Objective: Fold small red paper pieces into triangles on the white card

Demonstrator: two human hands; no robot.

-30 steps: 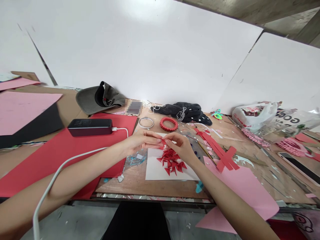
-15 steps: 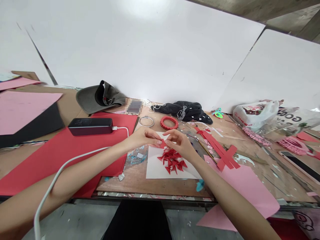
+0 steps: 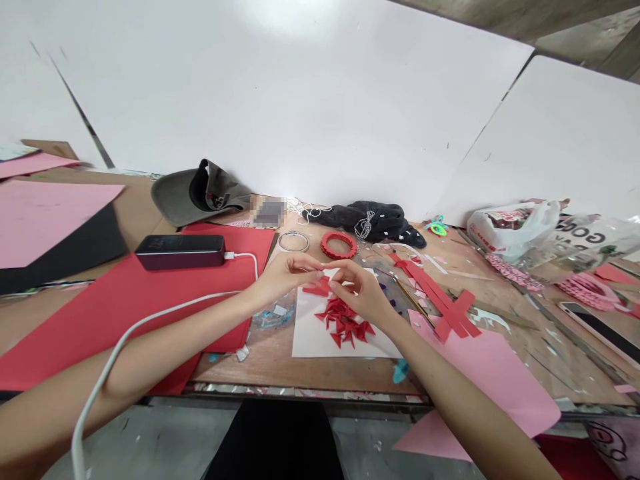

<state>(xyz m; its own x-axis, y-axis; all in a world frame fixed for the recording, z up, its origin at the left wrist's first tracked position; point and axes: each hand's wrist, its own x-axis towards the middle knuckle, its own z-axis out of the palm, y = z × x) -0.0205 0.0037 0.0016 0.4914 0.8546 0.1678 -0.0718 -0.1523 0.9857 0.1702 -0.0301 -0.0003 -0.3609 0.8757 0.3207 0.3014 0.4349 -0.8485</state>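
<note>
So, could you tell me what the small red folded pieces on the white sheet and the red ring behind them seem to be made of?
The small red folded pieces look like matte coloured paper: thin, with sharp creases and no shine. The red ring seems made of similar folded paper, judging by its notched, segmented edge, but it is too small to be sure.

Black power bank with white charging cable, gray cap, dark cloth, metal bangle, plastic bag, pink card sheet, phone on surface.
</note>
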